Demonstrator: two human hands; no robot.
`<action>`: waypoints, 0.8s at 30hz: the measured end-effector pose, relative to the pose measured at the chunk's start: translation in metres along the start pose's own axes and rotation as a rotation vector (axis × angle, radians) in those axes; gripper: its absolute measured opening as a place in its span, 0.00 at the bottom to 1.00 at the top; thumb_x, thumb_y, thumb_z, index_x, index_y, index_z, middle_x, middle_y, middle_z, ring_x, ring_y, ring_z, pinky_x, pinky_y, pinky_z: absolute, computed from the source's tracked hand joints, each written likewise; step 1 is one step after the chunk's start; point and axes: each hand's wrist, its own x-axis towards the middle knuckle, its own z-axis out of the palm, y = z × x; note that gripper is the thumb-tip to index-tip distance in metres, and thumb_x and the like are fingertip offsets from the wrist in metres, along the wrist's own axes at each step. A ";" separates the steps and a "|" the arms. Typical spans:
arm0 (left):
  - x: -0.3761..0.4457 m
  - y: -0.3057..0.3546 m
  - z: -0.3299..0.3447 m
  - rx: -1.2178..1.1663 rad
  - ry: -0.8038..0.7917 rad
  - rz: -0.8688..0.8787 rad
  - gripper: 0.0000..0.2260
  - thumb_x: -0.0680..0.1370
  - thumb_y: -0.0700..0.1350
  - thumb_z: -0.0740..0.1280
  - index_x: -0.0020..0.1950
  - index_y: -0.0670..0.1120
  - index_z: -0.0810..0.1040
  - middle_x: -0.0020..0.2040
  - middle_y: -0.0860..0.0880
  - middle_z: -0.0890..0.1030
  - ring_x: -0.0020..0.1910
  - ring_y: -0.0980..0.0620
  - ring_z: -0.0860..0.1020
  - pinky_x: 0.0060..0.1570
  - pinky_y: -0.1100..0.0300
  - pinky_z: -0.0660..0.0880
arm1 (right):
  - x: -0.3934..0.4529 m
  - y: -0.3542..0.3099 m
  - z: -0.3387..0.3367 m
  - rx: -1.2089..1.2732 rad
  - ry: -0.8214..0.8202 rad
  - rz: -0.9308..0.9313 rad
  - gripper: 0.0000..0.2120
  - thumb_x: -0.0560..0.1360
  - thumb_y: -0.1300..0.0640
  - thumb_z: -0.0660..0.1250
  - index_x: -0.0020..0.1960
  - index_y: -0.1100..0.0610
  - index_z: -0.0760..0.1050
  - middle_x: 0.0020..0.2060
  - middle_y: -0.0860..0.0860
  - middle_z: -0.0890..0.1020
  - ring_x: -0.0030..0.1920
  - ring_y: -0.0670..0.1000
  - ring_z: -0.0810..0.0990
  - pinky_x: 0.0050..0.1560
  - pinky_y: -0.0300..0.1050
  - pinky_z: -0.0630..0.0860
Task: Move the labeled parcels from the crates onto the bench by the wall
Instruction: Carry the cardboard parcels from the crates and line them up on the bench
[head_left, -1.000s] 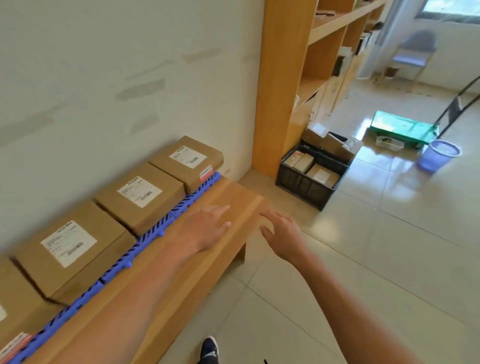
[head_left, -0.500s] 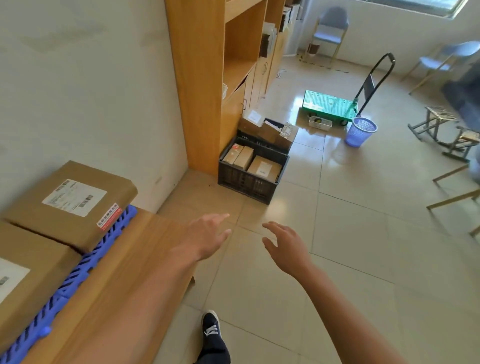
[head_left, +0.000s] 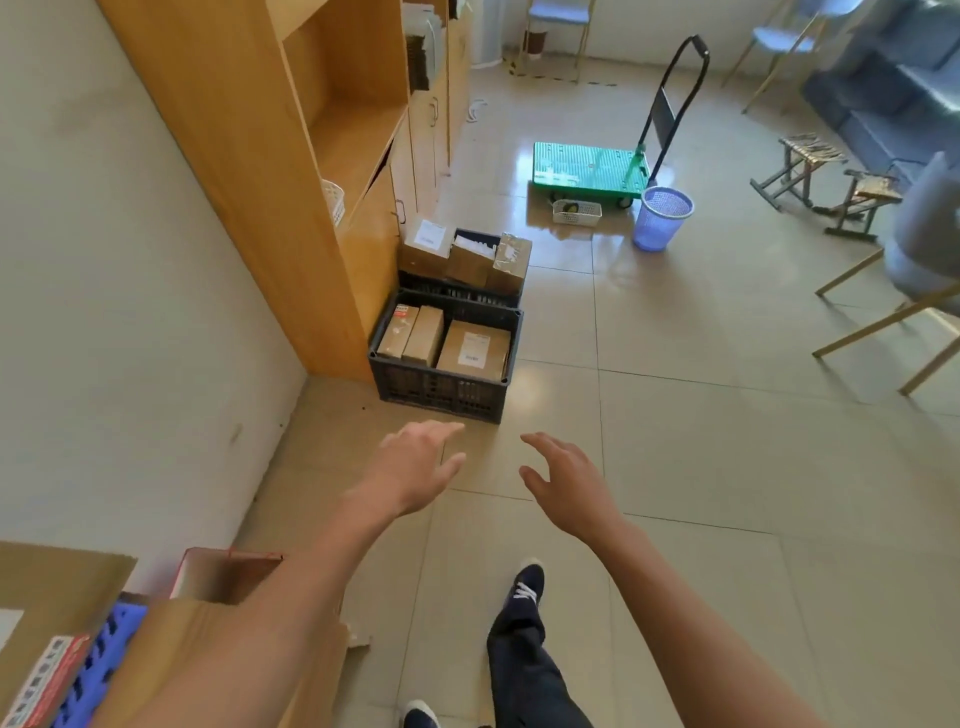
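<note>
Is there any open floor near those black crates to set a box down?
Yes: bare tiles lie between the near crate and both empty hands, left, right, and right of the crates toward the purple bin. The crates themselves are packed with parcels.

Both arms extended forward, hands empty.
Left hand (head_left: 415, 470) and right hand (head_left: 566, 480) held side by side, palms down, fingers (head_left: 540, 441) loosely spread.

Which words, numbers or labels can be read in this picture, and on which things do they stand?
None can be read.
White label on the flat parcel in the near crate: too blurred.
White label on the far parcel: too blurred.
Red-and-white sticker on the bench parcel: too blurred.
</note>
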 end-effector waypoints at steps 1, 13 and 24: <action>0.027 0.002 -0.002 0.008 -0.010 0.002 0.24 0.82 0.57 0.62 0.78 0.53 0.67 0.74 0.51 0.72 0.73 0.52 0.69 0.72 0.46 0.68 | 0.022 0.010 -0.006 0.009 -0.003 0.003 0.24 0.83 0.50 0.62 0.77 0.50 0.65 0.74 0.48 0.71 0.74 0.52 0.67 0.73 0.51 0.66; 0.232 0.016 -0.049 -0.021 -0.037 -0.101 0.23 0.82 0.56 0.63 0.77 0.53 0.67 0.74 0.51 0.73 0.73 0.51 0.70 0.72 0.47 0.69 | 0.235 0.070 -0.093 0.018 -0.038 -0.028 0.24 0.82 0.51 0.64 0.77 0.51 0.66 0.73 0.49 0.72 0.74 0.53 0.68 0.73 0.51 0.66; 0.388 -0.070 -0.061 -0.194 -0.089 -0.218 0.23 0.82 0.56 0.63 0.77 0.55 0.68 0.74 0.52 0.72 0.73 0.51 0.70 0.69 0.48 0.71 | 0.417 0.069 -0.078 0.014 -0.161 0.041 0.25 0.82 0.50 0.64 0.77 0.49 0.65 0.74 0.48 0.71 0.74 0.51 0.67 0.74 0.51 0.65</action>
